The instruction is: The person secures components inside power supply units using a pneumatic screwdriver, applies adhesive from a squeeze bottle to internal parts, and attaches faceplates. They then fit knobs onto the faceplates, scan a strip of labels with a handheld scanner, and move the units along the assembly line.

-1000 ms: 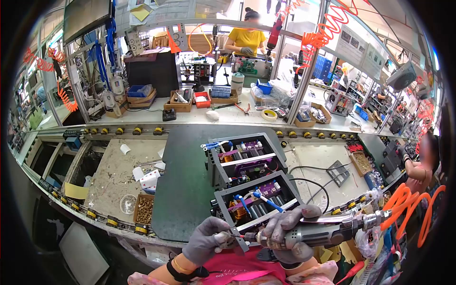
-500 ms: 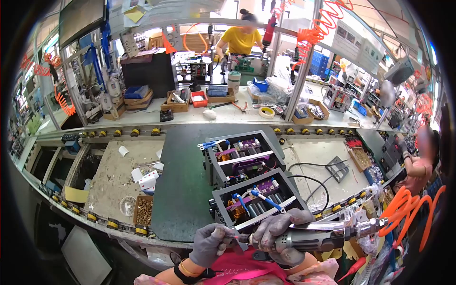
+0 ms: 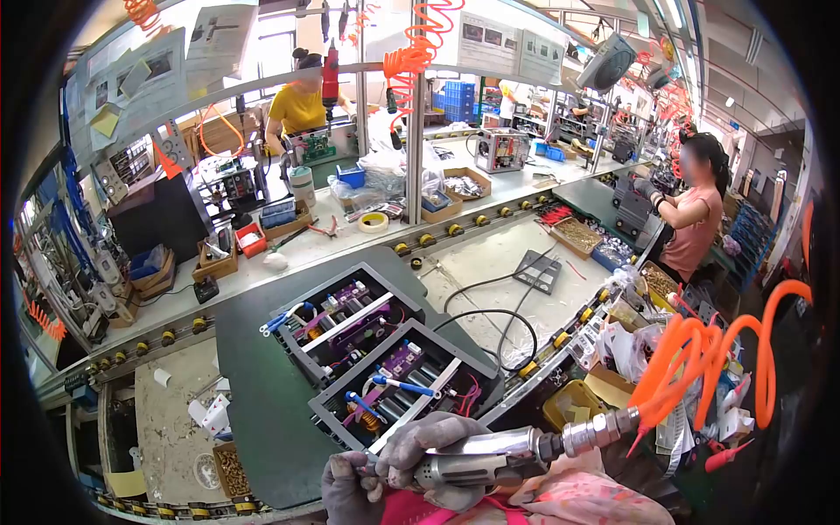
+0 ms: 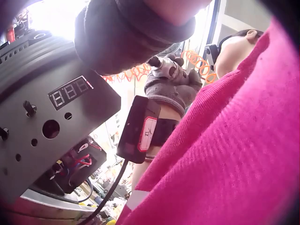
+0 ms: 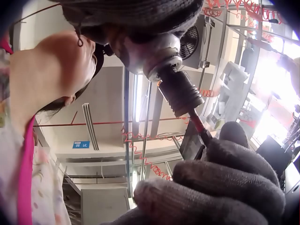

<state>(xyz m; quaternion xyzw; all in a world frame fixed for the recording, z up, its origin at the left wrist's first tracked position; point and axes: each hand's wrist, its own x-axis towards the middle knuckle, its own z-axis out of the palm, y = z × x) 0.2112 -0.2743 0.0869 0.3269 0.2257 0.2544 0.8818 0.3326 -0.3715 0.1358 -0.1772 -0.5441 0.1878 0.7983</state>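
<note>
My gloved right hand [image 3: 429, 455] grips a grey air screwdriver [image 3: 481, 468] with an orange coiled hose on its back end. The driver's bit [image 5: 198, 123], with a red band, points at my gloved left hand [image 3: 350, 488]. In the right wrist view the curled left fingers [image 5: 211, 187] pinch round the bit's dark tip; whatever sits at that tip is hidden. Right behind the hands, the nearer open black case [image 3: 328, 418] holds capacitors, purple boards and blue-sleeved cables. Its front panel [image 4: 37, 117], with a digit display, shows beside the left hand in the left wrist view.
A second open case [image 3: 293, 354] stands behind the first on a green board [image 3: 254, 437]. A black cable [image 3: 516, 319] loops off to the right. A box of brass-coloured parts [image 3: 230, 471] sits at the left, cluttered bins at the right. Two other people work farther off.
The head view has swung right, so the bench and cases appear farther left and tilted. Both hands stay together at the driver's tip, the right still gripping the air screwdriver.
</note>
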